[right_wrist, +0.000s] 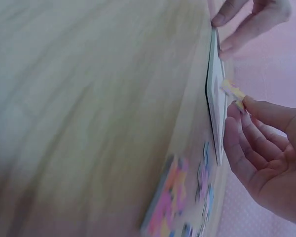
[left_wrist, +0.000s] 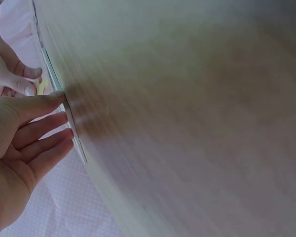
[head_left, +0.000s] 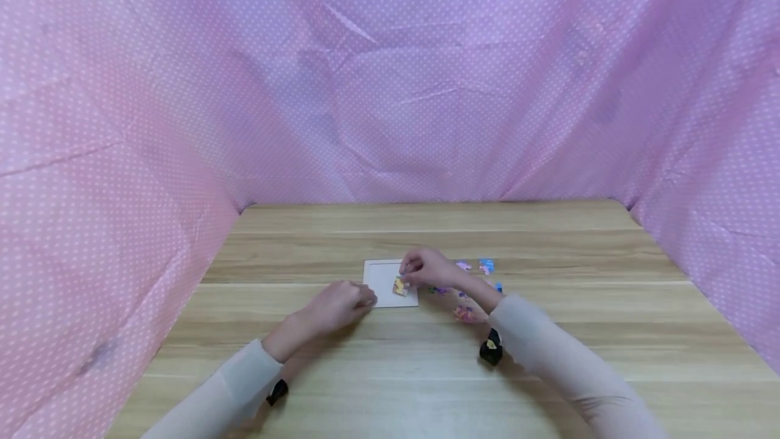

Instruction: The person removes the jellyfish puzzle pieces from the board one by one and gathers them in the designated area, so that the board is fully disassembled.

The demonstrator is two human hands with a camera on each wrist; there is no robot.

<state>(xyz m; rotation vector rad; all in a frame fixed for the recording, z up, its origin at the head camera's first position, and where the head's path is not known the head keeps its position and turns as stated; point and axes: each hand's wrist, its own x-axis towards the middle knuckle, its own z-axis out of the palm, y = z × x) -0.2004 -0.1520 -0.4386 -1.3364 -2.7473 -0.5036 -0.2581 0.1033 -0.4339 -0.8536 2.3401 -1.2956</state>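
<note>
A white puzzle tray (head_left: 382, 283) with a raised rim lies flat on the table. My right hand (head_left: 426, 267) pinches a yellowish puzzle piece (head_left: 400, 286) between thumb and fingertips over the tray's right part. In the right wrist view this puzzle piece (right_wrist: 233, 90) is tilted, one end toward the tray surface; contact cannot be told. At the tray's near left corner, my left hand (head_left: 342, 305) rests its thumb and fingertips on the edge. The left wrist view shows these fingers (left_wrist: 44, 131) fairly straight, with the thumb against the rim.
Several loose colourful puzzle pieces lie right of the tray, including a blue and pink piece (head_left: 486, 266) and a pink-orange piece (head_left: 464, 314) nearer the front. The wooden table (head_left: 390, 378) is backed by a pink dotted cloth (head_left: 390, 134). Dark wrist cameras (head_left: 491, 351) hang under both forearms.
</note>
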